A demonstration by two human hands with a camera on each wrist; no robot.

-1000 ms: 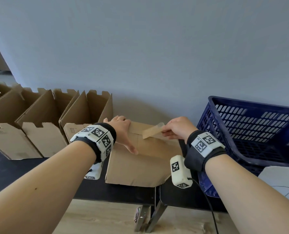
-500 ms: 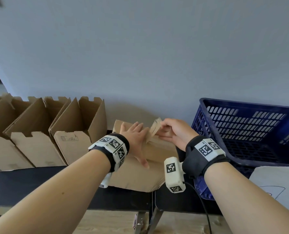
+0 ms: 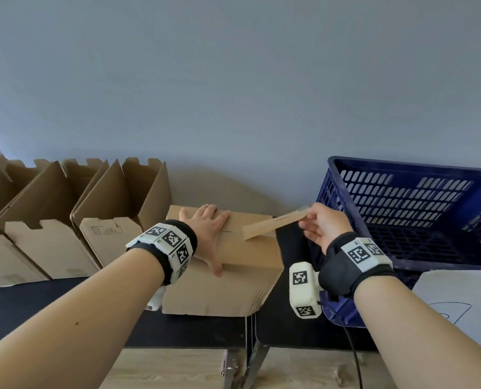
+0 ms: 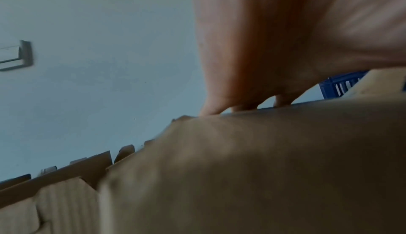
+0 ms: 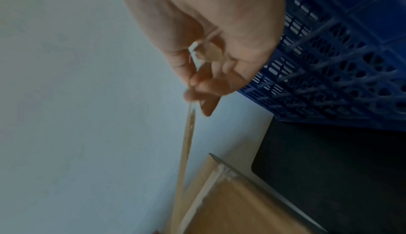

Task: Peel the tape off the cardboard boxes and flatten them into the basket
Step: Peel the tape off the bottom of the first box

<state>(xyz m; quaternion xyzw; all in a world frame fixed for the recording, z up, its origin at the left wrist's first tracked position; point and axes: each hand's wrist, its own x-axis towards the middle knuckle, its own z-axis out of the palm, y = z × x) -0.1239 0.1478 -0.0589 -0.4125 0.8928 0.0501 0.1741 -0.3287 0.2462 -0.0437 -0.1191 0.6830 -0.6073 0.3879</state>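
1. Under our left hand [image 3: 209,234], pressed flat with fingers spread, sits the sealed cardboard box [image 3: 228,279] on the black bench [image 3: 284,329].
2. Our right hand [image 3: 324,229] pinches the free end of the brown tape strip [image 3: 273,224] between thumb and fingertips; the strip runs taut from that hand down to the box top, where its other end is attached.
3. Beyond the right hand stands the blue plastic basket [image 3: 346,175], tilted toward us; no flattened cardboard shows in the part we see.
4. Left of the left hand, a row of open cardboard boxes [image 3: 115,209] lies on the bench, mouths facing us.
5. We judge the task early: this tape is only partly off, nothing appears flattened, and every box remains to go into the basket.
6. Hard to tell: whether the open boxes carry tape underneath; the row is cut off at the left edge; the basket's right side is cropped; both wrist views are blurred, so the box seam under the strip stays unclear.
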